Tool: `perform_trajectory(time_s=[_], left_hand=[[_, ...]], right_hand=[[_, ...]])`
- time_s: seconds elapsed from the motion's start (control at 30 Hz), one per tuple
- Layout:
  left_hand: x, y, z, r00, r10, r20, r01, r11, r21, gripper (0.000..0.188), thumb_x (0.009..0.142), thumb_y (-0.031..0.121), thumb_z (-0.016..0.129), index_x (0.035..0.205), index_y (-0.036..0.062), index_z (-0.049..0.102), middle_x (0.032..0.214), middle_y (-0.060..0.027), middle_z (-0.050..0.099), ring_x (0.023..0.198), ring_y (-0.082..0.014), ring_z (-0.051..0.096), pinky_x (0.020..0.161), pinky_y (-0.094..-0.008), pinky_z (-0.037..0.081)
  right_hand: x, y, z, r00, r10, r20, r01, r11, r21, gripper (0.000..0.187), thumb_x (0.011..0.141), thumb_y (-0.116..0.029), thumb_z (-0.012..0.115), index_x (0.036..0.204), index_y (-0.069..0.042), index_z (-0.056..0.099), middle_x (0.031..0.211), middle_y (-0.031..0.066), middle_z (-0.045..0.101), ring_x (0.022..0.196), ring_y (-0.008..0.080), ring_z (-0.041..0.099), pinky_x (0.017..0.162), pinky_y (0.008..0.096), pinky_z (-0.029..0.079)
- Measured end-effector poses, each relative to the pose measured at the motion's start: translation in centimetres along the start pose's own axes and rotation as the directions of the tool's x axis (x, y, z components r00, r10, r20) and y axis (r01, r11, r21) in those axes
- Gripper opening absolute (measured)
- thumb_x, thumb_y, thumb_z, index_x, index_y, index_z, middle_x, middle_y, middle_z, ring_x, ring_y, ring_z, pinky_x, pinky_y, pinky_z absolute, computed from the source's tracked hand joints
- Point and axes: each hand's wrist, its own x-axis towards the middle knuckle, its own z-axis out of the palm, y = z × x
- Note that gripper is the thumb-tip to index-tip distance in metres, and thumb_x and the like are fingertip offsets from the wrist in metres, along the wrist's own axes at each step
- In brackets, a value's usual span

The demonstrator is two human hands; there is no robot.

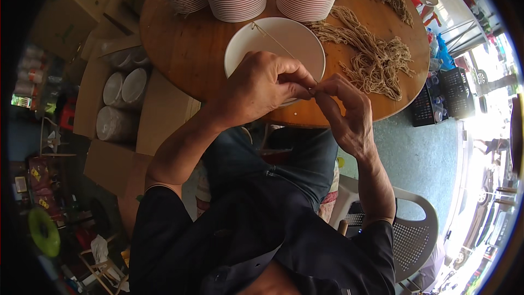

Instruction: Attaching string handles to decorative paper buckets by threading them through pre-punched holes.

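Observation:
A white paper tub (300,35) stands on the round wooden table in front of me, its open mouth facing up. A thin tan string (277,42) runs from a knot at the tub's far rim across the mouth to my fingers. Over the near right rim, my left hand (261,82) pinches the string between thumb and forefinger. My right hand (347,110) meets it there, thumb and forefinger closed at the same spot. The fingers hide the string's end and part of the near rim. A loose heap of tan string (379,63) lies just beyond my right hand.
Stacks of orange-and-white paper tubs (237,0) line the table's (180,54) far side. A smaller string bundle (396,3) lies far right. An open cardboard box (164,125) with wrapped white stacks is at left. A black crate (431,98) and grey chair (417,240) are at right.

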Motion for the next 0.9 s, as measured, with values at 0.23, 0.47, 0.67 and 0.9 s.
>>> perform_trajectory(time_s=[0.23, 0.47, 0.67, 0.9], left_hand=[[-0.1, -0.2, -0.4, 0.999, -0.002, 0.033, 0.002, 1.0, 0.003, 0.008, 0.095, 0.003, 0.074, 0.099, -0.003, 0.072, 0.093, -0.0044, 0.075, 0.09, -0.009, 0.069, 0.083, -0.0254, 0.057], [-0.2, 0.0, -0.4, 0.992, 0.004, 0.125, 0.003, 0.998, -0.057, 0.005, 0.1, 0.001, 0.066, 0.099, -0.0022, 0.063, 0.096, -0.0033, 0.067, 0.094, -0.0091, 0.064, 0.088, -0.0262, 0.053], [-0.6, 0.3, -0.3, 0.998, -0.01, 0.069, 0.006, 0.998, 0.061, 0.006, 0.102, 0.003, 0.064, 0.1, -0.0011, 0.059, 0.1, -0.0043, 0.067, 0.098, -0.0093, 0.063, 0.09, -0.0263, 0.052], [-0.7, 0.6, -0.2, 0.999, -0.012, 0.037, 0.015, 0.998, -0.067, 0.006, 0.103, 0.003, 0.063, 0.1, -0.0005, 0.06, 0.102, -0.0053, 0.068, 0.096, -0.0093, 0.063, 0.09, -0.0263, 0.052]], right_hand=[[-0.4, -0.8, 0.5, 0.981, 0.181, -0.063, -0.171, 0.975, 0.145, 0.015, 0.099, -0.003, 0.065, 0.113, 0.002, 0.067, 0.098, 0.0123, 0.073, 0.093, 0.0181, 0.072, 0.085, 0.0321, 0.056], [-0.1, -1.1, -0.1, 0.976, 0.212, 0.039, -0.215, 0.971, 0.107, 0.027, 0.1, -0.007, 0.064, 0.125, 0.002, 0.069, 0.094, 0.0144, 0.077, 0.089, 0.0192, 0.075, 0.082, 0.033, 0.057], [-0.5, -1.0, 0.1, 0.976, 0.218, 0.006, -0.218, 0.974, 0.068, 0.023, 0.1, -0.012, 0.066, 0.118, 0.0, 0.074, 0.093, 0.0147, 0.078, 0.087, 0.0175, 0.075, 0.078, 0.0327, 0.056], [-0.8, -1.0, 0.2, 0.958, 0.288, 0.013, -0.287, 0.95, 0.125, 0.022, 0.099, -0.017, 0.069, 0.112, -0.001, 0.077, 0.088, 0.0126, 0.078, 0.081, 0.0145, 0.073, 0.076, 0.0314, 0.056]])
